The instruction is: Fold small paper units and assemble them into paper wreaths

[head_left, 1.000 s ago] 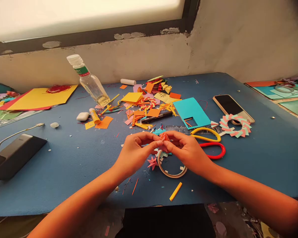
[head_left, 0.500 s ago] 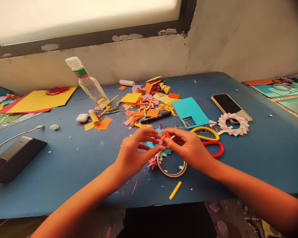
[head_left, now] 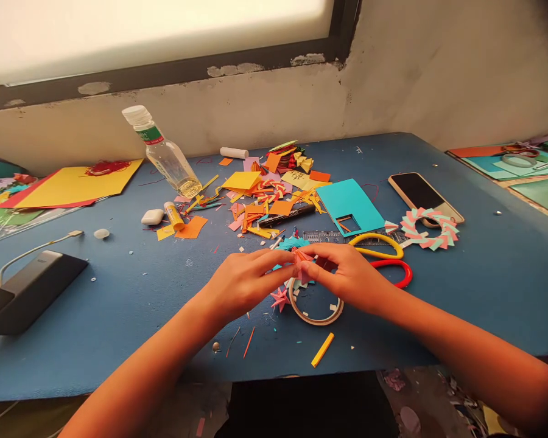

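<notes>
Both hands meet over the middle of the desk around a small pink-orange folded paper piece [head_left: 305, 277]. My right hand [head_left: 354, 277] pinches it between thumb and fingers. The fingertips of my left hand [head_left: 242, 280] are closed on its left side and cover part of it. Just below lies a roll of tape [head_left: 318, 322], seen as a thin ring. A pink folded paper star [head_left: 280, 299] rests left of the ring. Blue paper pieces [head_left: 295, 243] show behind the fingers. Beside my right hand are scissors [head_left: 404, 274] with one yellow and one red handle loop.
Coloured paper scraps [head_left: 256, 182] are heaped behind the hands, with a black marker [head_left: 292, 215]. A tilted-looking clear bottle [head_left: 171, 161], a glue stick [head_left: 174, 216], a blue card [head_left: 347, 204], a phone [head_left: 422, 191] and a paper ring [head_left: 432, 240] surround them. A black device [head_left: 41, 289] stands left.
My left fingers, spread apart before, have come together at the folded paper, and that hand has shifted slightly down and left. My right hand keeps its pinch nearly in place.
</notes>
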Available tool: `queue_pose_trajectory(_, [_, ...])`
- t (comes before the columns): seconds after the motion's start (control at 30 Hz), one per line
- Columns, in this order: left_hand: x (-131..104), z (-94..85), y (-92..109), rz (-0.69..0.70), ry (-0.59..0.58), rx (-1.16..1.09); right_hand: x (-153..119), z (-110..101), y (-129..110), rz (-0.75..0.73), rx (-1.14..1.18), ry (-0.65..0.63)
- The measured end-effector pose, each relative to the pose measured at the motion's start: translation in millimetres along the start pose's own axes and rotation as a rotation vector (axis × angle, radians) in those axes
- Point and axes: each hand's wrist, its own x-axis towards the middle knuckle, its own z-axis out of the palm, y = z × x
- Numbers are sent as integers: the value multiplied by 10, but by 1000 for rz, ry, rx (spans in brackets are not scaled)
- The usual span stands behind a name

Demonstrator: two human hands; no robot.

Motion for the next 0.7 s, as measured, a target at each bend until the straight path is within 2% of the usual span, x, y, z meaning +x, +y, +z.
queue_pose_trajectory(0.1, [24,25,40,-145,60,-207,-6,2,0,-8,-24,25])
queue_pose_trajectory(0.2, [73,54,116,-434,115,-476,-12,6,-6,-20,-9,37])
queue_pose_trajectory(0.33, [143,51,188,-809,97,-716,-22,7,-17,-43,16,62])
queue_pose_trajectory(0.43, [179,32,187,-1004,86,-923,-27,6,-17,-55,33,77])
queue_pose_trajectory(0.57, [198,17,173,-1064,140,-1047,-23,9,-4,-61,49,92])
queue_pose_trajectory(0.7, [192,-1,191,-988,194,-976,-21,21,2,-71,66,84])
